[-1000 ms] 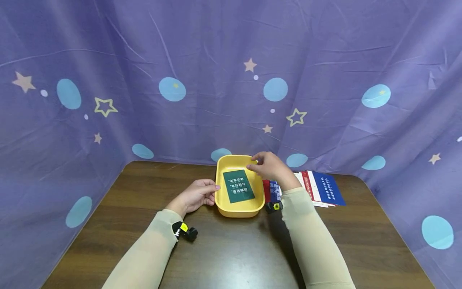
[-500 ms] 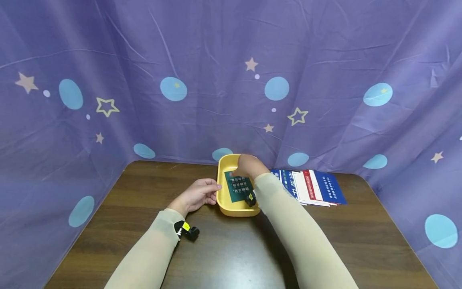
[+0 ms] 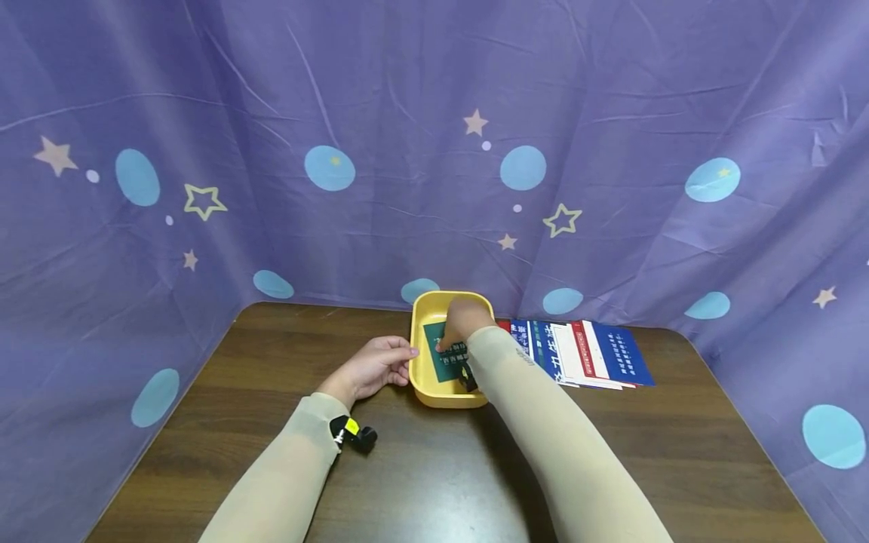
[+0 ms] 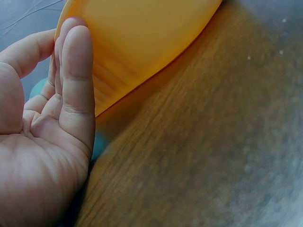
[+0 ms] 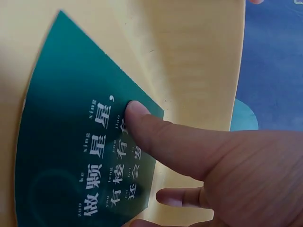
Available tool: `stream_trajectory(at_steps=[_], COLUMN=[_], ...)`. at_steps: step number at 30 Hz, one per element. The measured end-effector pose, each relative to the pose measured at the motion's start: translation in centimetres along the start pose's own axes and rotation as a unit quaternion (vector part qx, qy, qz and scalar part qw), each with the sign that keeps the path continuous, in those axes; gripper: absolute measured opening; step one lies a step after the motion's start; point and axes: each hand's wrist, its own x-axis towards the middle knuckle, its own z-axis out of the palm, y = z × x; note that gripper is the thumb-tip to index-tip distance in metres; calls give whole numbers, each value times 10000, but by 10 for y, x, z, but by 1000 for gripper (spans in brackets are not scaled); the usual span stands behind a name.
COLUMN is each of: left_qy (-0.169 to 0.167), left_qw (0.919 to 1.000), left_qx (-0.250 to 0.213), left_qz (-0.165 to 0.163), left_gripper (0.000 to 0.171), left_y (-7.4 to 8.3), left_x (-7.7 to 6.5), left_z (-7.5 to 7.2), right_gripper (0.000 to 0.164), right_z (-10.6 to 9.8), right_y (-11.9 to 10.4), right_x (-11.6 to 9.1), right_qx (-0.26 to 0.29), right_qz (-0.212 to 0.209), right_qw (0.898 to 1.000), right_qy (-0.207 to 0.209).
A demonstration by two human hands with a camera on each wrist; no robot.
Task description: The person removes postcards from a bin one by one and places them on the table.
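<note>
A yellow plastic bin (image 3: 448, 402) stands on the table, and a dark green card (image 5: 66, 104) printed with white characters lies in it. My left hand (image 3: 370, 368) pinches the bin's left rim, thumb on the rim and fingers (image 4: 78, 61) against the outer wall. Inside the bin is my right hand (image 3: 465, 320). Its thumb (image 5: 142, 118) is on the card's printed face, and other fingers (image 5: 180, 197) are at the card's edge, partly out of sight in the right wrist view. In the head view, the right hand and wrist cover part of the card.
A fanned stack of blue, white and red printed cards (image 3: 618, 358) lies on the wooden table (image 3: 271, 407), right of the bin. Behind the table hangs a purple curtain (image 3: 407, 226) with stars and blue ovals. My right sleeve (image 3: 543, 407) crosses the bin's front right corner.
My right hand has moved from the bin's far right rim down into the bin, its thumb now on the green card. The left hand keeps its place on the rim.
</note>
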Motion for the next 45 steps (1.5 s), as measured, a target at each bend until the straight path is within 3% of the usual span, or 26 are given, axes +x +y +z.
stream_trajectory(at_steps=[10,16,22,24,29,34,39,42,45], left_qy=[31,88,81,69,52,80,69,61,73], left_qw=[10000,9999,9999,10000,10000,10000,10000,10000,10000], left_qx=[38,45,53,61,33,-5,-15,0,28], left_qz=[19,19,26,26,26,21,25,31,17], left_gripper=[11,11,9,9,8,9,9,10,10], left_y=[-1,0,-1,0,-1,-2,-2,-1,0], left_x=[0,-1,-1,0,1,1,1,0,-1], left_z=[-2,-2,-1,0,1,1,1,1,1], right_gripper=[45,31,16,17,39,40,42,42,43], right_z=[-5,-13,-26,-31,-41,-48,-51,-54,-58], right_y=[3,7,17,24,44,68,95,112,127], right_x=[-2,-1,-6,-11,-25,-38,-52,-60,-65], right_qx=[188,634,1253,1554,2424,3203,3884,4072,4075], right_qz=[-163,-30,-226,-283,-479,-769,-690,-544,-440], right_qw=[9996,9976,9912,9867,9684,9432,9167,9088,9085], right_qy=[117,259,367,380,339,438,628,734,816])
